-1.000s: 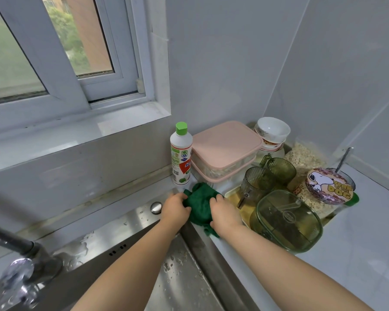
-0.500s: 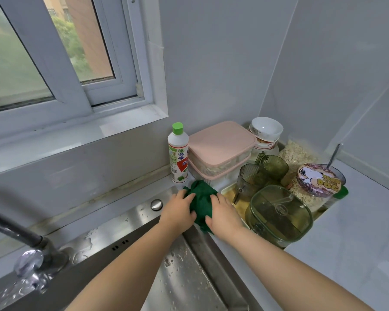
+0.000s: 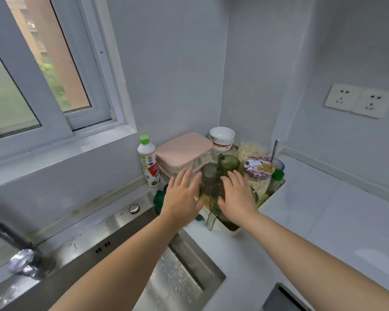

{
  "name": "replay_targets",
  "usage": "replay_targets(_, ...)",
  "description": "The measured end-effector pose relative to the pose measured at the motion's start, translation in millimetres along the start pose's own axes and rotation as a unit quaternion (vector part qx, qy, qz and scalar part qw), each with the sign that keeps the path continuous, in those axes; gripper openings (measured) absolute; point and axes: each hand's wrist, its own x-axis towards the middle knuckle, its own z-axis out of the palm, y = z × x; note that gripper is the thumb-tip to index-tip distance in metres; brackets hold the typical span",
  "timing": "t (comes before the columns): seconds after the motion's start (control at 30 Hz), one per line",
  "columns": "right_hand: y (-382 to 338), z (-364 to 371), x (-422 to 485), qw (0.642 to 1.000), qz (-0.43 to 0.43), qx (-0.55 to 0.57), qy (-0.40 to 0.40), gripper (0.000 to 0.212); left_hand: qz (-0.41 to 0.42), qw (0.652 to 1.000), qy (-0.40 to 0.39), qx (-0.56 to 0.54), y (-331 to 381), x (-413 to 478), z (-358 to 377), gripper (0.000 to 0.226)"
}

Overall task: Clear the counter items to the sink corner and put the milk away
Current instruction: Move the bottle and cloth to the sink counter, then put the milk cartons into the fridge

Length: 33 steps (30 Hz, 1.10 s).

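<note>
My left hand (image 3: 182, 194) and right hand (image 3: 238, 195) hang spread, each grip empty, either side of the green cups (image 3: 211, 176) in the corner tray (image 3: 276, 190). Cloth (image 3: 159, 198) lies by the bottle (image 3: 148, 162).

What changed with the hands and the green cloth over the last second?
Both hands let go of the green cloth, which now lies at the sink's corner, partly hidden. The left hand and right hand have lifted, open with fingers spread, over the green glass cups. The dish soap bottle, pink container and stacked bowls stayed put.
</note>
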Motion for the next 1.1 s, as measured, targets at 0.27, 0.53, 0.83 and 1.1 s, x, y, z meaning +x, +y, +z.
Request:
replay_targets(0.27,89,-71,-71,0.995,0.056,-0.037,0.080,0.060,0.120,0.991,0.035,0.042,113,5,-35,0.067)
replay_targets(0.53,194,-128,-195,0.977,0.171,-0.072,0.110,0.062,0.211,0.977,0.017,0.009,268,-9,-42,0.067)
replay_targets(0.83,324,-200,-415,0.932,0.306,-0.141,0.137,0.057,0.351,0.935,-0.003,-0.056,511,-96,-37,0.066)
replay_targets(1.1,402,-240,-640,0.865,0.452,-0.161,0.146,0.063,0.479,0.871,-0.008,-0.108,714,-214,-39,0.065)
